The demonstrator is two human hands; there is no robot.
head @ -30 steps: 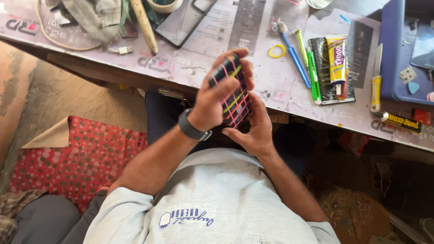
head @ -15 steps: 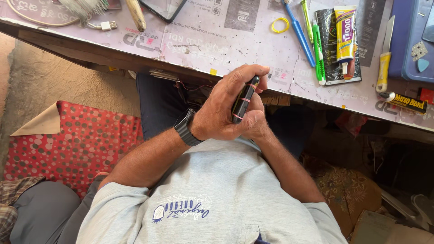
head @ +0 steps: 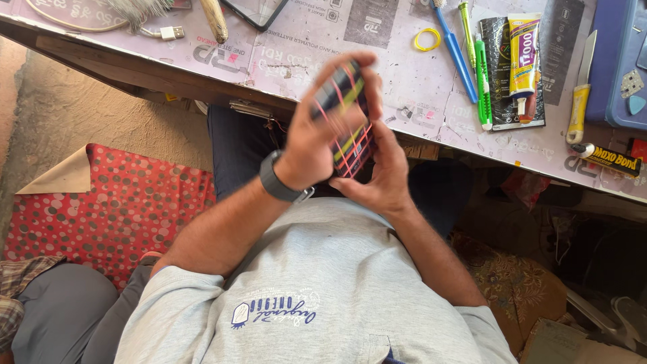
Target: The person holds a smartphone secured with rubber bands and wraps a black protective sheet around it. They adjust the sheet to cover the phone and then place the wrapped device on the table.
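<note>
Both hands wrapped on a dark case with a bright grid pattern, held just under the tabletop edge.

Head view: the left hand, with a watch at its wrist, curls over the top of the case, fingers closed on it, blurred. The right hand cups it from below, fingers bent round its side. On the tabletop beyond lie a yellow ring, a blue pen, a green pen and a glue tube.

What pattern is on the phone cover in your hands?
Dark cover crossed by pink and yellow lines, a plaid grid; head view.
</note>
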